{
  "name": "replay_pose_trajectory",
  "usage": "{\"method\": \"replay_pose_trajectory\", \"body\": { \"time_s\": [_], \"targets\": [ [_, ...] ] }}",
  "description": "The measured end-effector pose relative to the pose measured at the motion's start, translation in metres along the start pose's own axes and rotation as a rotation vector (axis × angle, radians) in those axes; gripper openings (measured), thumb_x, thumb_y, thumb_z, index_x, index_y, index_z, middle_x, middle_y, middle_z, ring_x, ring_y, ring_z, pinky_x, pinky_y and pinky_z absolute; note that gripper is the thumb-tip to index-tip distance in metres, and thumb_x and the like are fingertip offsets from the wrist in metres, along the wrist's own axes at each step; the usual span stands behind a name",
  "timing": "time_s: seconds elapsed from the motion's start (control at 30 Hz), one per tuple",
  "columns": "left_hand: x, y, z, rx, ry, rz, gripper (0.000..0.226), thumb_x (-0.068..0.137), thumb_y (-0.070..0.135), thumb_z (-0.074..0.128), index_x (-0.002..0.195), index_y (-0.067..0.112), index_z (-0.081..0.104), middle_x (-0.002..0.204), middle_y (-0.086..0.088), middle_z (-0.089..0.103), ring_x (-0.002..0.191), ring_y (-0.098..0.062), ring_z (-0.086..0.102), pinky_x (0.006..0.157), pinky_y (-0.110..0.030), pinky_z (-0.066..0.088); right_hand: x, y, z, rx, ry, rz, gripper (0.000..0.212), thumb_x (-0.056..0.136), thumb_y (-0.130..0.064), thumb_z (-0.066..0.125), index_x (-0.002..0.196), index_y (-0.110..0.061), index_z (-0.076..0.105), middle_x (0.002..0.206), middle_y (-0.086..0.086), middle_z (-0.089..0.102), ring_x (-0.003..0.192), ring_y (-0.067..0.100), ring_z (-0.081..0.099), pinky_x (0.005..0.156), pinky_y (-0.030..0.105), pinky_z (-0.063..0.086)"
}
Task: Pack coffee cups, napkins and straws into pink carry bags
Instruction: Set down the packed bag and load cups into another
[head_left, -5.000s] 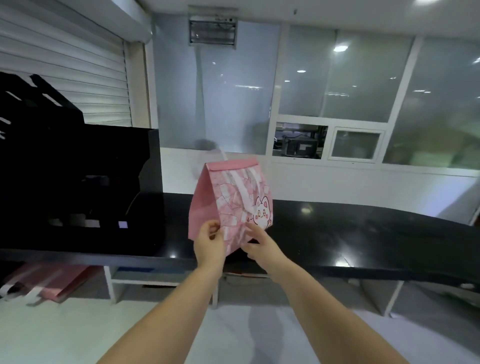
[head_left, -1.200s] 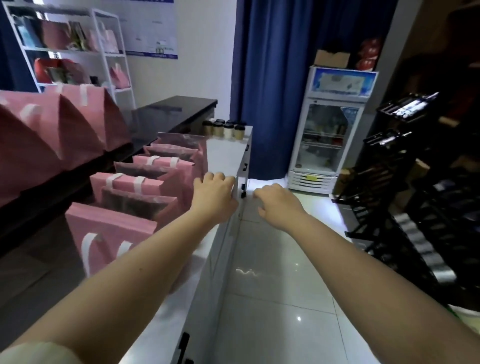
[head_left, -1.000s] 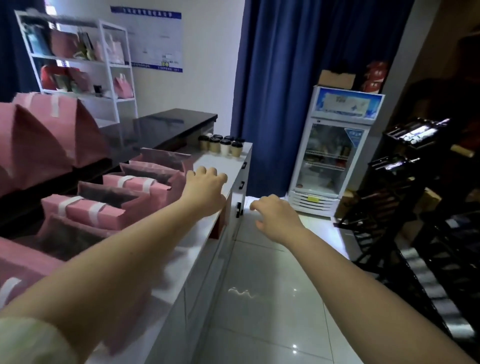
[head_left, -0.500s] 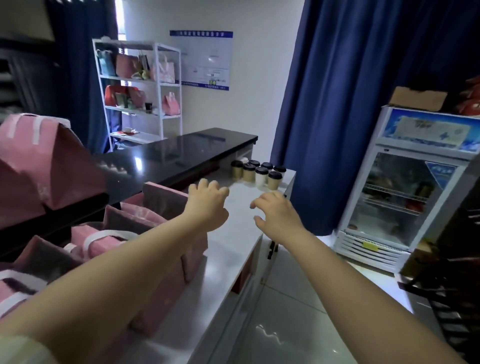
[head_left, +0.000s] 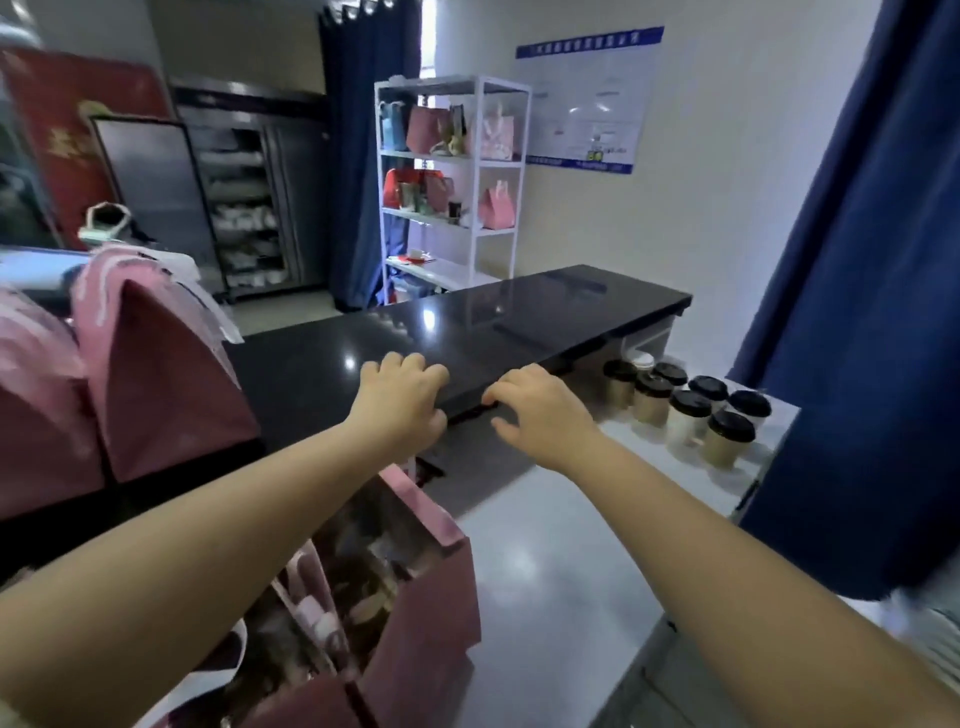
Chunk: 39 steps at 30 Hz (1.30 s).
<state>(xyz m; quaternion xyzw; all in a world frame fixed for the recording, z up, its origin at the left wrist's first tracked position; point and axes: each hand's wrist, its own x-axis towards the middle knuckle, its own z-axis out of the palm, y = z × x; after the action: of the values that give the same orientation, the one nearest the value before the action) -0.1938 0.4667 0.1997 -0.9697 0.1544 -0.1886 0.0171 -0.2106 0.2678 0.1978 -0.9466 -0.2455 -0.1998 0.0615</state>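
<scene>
Curling loosely with nothing in them, your left hand (head_left: 402, 400) and right hand (head_left: 540, 410) hover side by side before the black counter (head_left: 519, 317). The coffee cups (head_left: 685, 410) stand far right on the white worktop (head_left: 561, 561); an open pink bag (head_left: 415, 613) sits near left.

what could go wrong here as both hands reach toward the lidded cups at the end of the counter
The coffee cups stand packed close together near the white counter's far edge, so grabbing one could topple its neighbours or push one off. The left hand reaches over an open pink bag; the forearm could catch its rim and tip it. The right hand is empty too.
</scene>
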Motion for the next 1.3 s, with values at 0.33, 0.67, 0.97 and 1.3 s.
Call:
{"method": "replay_pose_trajectory", "body": {
  "time_s": [0.33,0.67,0.97,1.3],
  "targets": [
    [-0.023,-0.032,0.014,0.143,-0.056,-0.485,0.045,0.086,0.034,0.055,0.130,0.028,0.051,0.122,-0.001,0.055,0.116,-0.027,0.047,0.094,-0.044,0.038,0.088,-0.001,0.070,0.135,-0.072,-0.569,0.034,0.091,-0.025,0.056,0.123,-0.017,0.060,0.121,0.001,0.060,0.114,0.024,0.048,0.091,0.040,0.043],
    [-0.106,0.019,0.000,-0.083,0.115,-0.939,0.037,0.074,0.035,0.061,0.111,0.030,0.065,0.103,0.004,0.064,0.104,-0.026,0.053,0.088,-0.044,0.046,0.050,-0.021,0.048,0.561,-0.051,-0.838,0.028,0.085,-0.011,0.063,0.112,-0.013,0.068,0.113,0.004,0.066,0.107,0.028,0.053,0.090,0.040,0.045],
    [-0.198,0.082,-0.005,-0.161,0.393,-1.061,0.028,0.072,0.026,0.060,0.099,0.024,0.071,0.089,0.010,0.068,0.086,-0.014,0.064,0.073,-0.040,0.056,-0.073,-0.081,0.063,0.417,-0.127,-1.008,0.034,0.084,-0.011,0.056,0.118,-0.013,0.057,0.108,0.006,0.059,0.099,0.029,0.047,0.074,0.035,0.030],
    [-0.196,0.115,0.014,-0.361,0.535,-1.045,0.027,0.078,0.019,0.059,0.103,0.025,0.068,0.097,0.019,0.060,0.103,-0.019,0.057,0.087,-0.045,0.051,-0.078,0.006,0.064,0.614,0.065,-0.867,0.019,0.058,0.007,0.067,0.067,-0.009,0.068,0.069,-0.001,0.068,0.083,0.034,0.064,0.073,0.042,0.051]
  ]
}}
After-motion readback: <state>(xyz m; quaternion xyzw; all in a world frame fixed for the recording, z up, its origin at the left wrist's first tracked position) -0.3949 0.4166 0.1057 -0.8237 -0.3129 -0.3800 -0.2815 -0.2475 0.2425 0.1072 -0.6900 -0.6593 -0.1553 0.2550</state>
